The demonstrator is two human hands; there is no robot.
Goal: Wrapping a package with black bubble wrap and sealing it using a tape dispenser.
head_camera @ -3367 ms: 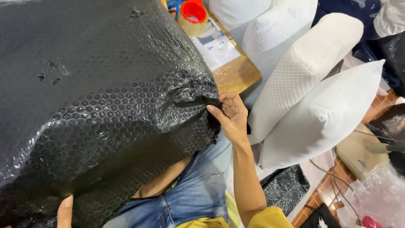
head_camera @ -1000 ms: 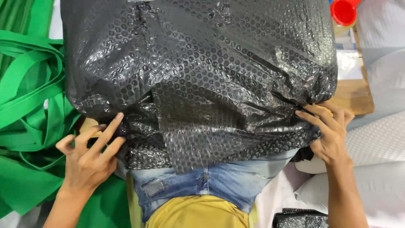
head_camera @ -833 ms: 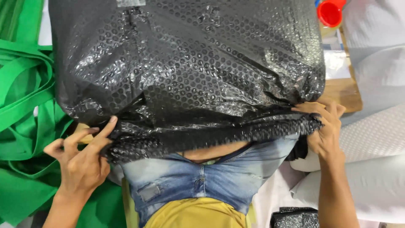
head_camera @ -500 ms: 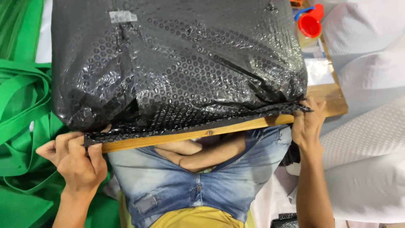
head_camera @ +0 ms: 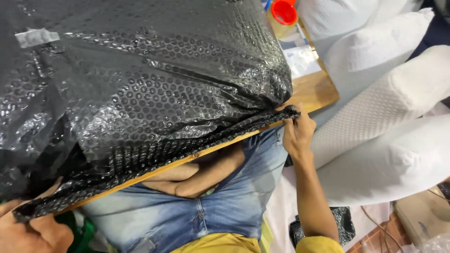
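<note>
View has swung right since half a second ago: the green fabric that filled the left side is down to a scrap (head_camera: 82, 229) at the bottom left, and more of the white pillows (head_camera: 389, 117) shows on the right. The hands were level on the bag's edge then; now the left sits low in the corner and the right is higher up.

The black bubble-wrap bag (head_camera: 140, 84), stuffed full, lies on the wooden table (head_camera: 314, 91) and fills most of the view, its flattened open edge running along the table's near edge. A strip of grey tape (head_camera: 36, 36) sticks to its upper left.

Left hand (head_camera: 30, 229), partly cut off by the frame, fingers closed on the bag's left corner. Right hand (head_camera: 296, 129) pinches the right corner, thumb and fingers together on the plastic, just at the table edge.

Below the table edge: the person's jeans (head_camera: 225, 206), a bare knee and a yellow shirt hem. A tape roll with a red core (head_camera: 282, 16) stands at the table's far end beside some paper. A small black bubble pouch (head_camera: 323, 225) lies on the floor near the right forearm.
</note>
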